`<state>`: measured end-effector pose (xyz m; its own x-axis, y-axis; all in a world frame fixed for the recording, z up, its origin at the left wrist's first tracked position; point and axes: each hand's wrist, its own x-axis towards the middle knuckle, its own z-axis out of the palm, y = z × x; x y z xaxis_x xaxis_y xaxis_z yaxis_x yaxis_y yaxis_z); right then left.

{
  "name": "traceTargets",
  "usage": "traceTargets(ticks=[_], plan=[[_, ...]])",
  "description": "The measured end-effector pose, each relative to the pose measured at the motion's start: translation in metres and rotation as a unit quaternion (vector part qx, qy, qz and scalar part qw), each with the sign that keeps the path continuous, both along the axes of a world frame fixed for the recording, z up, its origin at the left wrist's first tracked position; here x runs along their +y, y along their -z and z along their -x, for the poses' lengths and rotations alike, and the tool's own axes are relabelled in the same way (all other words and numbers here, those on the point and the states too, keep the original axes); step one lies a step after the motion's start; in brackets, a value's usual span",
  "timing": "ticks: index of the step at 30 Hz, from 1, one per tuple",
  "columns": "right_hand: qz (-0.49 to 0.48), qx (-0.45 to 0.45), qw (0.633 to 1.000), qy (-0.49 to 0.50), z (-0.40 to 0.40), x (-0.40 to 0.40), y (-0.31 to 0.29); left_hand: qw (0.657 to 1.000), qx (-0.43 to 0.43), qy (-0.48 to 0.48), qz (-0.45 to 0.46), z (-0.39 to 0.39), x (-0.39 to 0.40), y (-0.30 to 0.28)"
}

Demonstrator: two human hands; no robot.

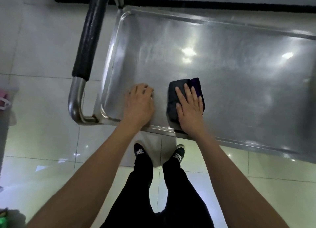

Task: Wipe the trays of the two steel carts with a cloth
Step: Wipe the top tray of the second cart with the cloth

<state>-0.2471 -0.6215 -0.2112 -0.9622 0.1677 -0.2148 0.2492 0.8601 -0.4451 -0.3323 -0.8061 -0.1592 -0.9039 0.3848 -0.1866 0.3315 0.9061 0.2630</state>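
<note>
A steel cart's top tray (222, 70) fills the upper right of the head view, shiny with light reflections. A folded dark cloth (177, 91) with a purple edge lies on the tray near its front rim. My right hand (189, 108) lies flat on the cloth with straight fingers, pressing it onto the steel. My left hand (139, 104) rests on the bare tray just left of the cloth, fingers bent at the tips, holding nothing. Only one cart is in view.
The cart's push handle (90, 39), black foam over a steel tube, runs along the tray's left end. Glossy floor tiles (42, 142) surround the cart. My legs and shoes (140, 150) stand at the tray's front edge. A dark strip (205, 5) lines the floor behind.
</note>
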Motion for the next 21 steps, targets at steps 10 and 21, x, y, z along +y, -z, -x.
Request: traceTargets(ticks=[10,21], plan=[[-0.011,-0.014,0.996,0.092,-0.063,0.089,-0.004,0.991,-0.050,0.119,0.046,0.050,0.106,-0.006],[-0.026,0.006,0.987,0.161,-0.052,0.014,-0.005,0.956,-0.070,0.272,0.088,0.105,0.065,-0.009]])
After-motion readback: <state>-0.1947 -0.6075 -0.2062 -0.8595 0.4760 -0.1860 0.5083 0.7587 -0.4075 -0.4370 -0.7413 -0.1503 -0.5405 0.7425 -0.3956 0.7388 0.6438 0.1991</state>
